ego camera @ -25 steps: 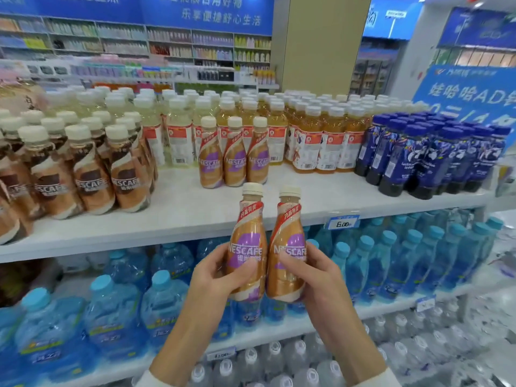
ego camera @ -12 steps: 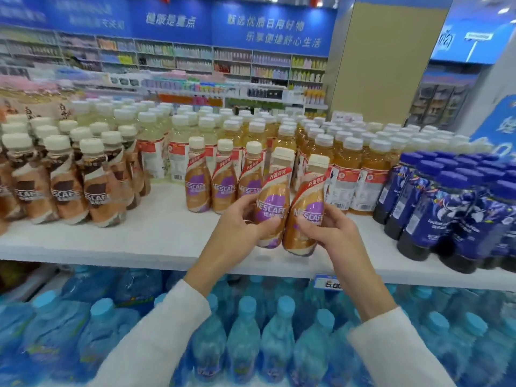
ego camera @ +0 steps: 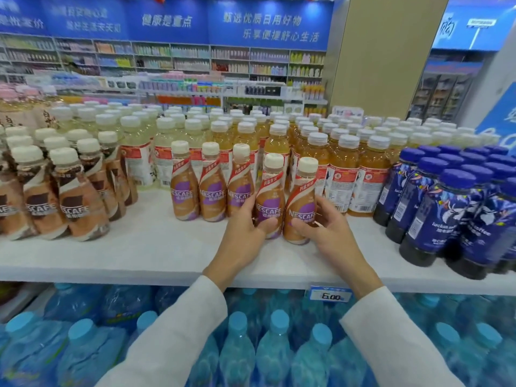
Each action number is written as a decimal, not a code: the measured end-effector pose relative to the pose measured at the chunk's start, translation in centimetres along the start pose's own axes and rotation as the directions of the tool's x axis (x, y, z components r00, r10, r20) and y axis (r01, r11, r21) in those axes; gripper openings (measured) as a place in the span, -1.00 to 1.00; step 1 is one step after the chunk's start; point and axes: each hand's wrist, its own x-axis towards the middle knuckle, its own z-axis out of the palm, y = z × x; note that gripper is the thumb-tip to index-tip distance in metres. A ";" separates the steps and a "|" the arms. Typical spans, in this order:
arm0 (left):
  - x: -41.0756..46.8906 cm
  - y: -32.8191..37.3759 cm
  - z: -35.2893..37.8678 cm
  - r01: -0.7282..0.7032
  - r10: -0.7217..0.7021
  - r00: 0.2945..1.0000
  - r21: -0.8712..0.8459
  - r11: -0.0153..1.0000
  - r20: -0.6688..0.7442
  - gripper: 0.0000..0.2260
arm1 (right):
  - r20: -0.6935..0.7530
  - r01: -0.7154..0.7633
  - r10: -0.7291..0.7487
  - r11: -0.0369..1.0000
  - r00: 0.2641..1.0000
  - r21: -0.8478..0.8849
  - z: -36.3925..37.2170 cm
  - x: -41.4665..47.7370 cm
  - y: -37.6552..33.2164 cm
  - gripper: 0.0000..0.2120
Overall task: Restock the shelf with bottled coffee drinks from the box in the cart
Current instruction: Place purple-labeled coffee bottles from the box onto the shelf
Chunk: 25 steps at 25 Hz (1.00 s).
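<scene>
Two coffee bottles (ego camera: 272, 191) now on shelf (ego camera: 139, 247), beside three others (ego camera: 212, 191).

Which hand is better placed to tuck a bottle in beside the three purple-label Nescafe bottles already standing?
Left. The left hand grips the left bottle, next to that row; the right hand holds the right bottle, farther off.

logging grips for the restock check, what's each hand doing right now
Left hand: closed, holding the left coffee bottle.
Right hand: closed, holding the right coffee bottle.
</scene>
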 end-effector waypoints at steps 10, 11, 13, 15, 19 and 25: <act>-0.7 0.4 2.0 0.139 -0.023 0.941 0.321 0.937 -0.339 -0.49 | -0.286 -0.054 -0.009 0.976 0.958 -0.212 1.9 -1.5 0.4 -0.43; -0.4 0.3 2.2 0.143 -0.021 0.937 0.328 0.934 -0.347 -0.48 | -0.285 -0.058 -0.006 0.975 0.959 -0.214 2.1 -1.1 0.4 -0.43; 0.3 0.1 2.6 0.152 -0.014 0.933 0.359 0.921 -0.359 -0.47 | -0.270 -0.063 -0.002 0.971 0.963 -0.231 2.4 -0.3 0.3 -0.44; 1.0 0.1 2.8 0.175 -0.025 0.924 0.363 0.915 -0.381 -0.44 | -0.257 -0.063 -0.006 0.963 0.966 -0.260 2.6 0.5 0.4 -0.47; 1.4 0.3 3.2 0.223 -0.034 0.913 0.427 0.876 -0.407 -0.50 | -0.270 -0.070 -0.006 0.960 0.963 -0.270 3.0 1.3 0.6 -0.49; 1.7 0.2 2.9 0.199 -0.001 0.914 0.447 0.872 -0.406 -0.57 | -0.279 -0.058 -0.026 0.956 0.960 -0.288 3.3 1.5 0.5 -0.56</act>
